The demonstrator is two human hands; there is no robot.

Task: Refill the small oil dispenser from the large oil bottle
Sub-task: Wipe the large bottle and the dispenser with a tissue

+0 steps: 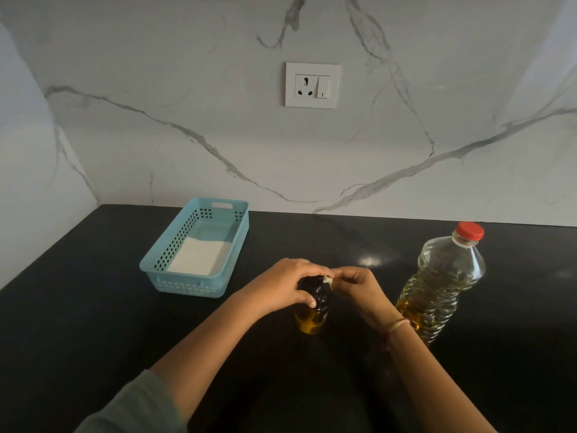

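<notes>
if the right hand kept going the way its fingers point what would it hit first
The dispenser: the right hand points left at its top and seems to pinch a pale part there. The left hand, gripping that top, lies just beyond. Depth is hard to judge.

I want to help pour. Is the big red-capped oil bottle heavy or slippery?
Probably not very heavy: the large oil bottle looks only partly full. Its ribbed sides likely aid grip. Tall and narrow, it might tip.
</notes>
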